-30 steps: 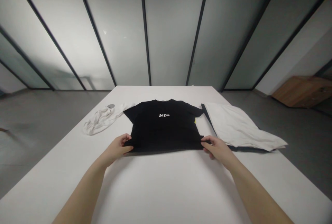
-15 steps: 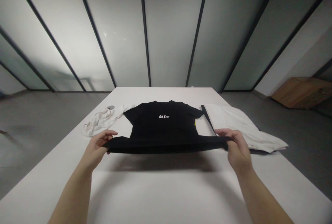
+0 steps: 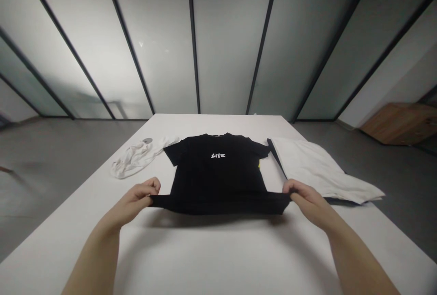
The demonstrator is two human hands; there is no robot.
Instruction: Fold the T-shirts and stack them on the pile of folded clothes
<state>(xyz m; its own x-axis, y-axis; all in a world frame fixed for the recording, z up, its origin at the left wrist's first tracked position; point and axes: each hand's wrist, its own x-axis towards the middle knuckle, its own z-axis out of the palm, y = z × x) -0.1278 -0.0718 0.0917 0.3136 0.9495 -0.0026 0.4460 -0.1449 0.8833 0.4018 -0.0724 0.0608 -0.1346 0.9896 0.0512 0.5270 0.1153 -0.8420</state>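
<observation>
A black T-shirt with small white lettering on its chest lies face up, collar toward the far side. Its near hem is raised off the table and stretched between both hands. My left hand pinches the hem's left corner. At the right corner, my right hand grips the cloth between thumb and fingers. Under the lifted edge a shadow falls on the table. A small yellow bit shows at the shirt's right side.
On the white table, a crumpled white cloth lies at left beside a small grey disc. White garments with dark edges lie stacked at right, close to my right hand. Frosted glass panels stand behind; a wooden cabinet is far right.
Both hands have lowered the hem a little toward the table and moved slightly closer together. The shirt's body now lies flatter, with more of its lower front showing.
</observation>
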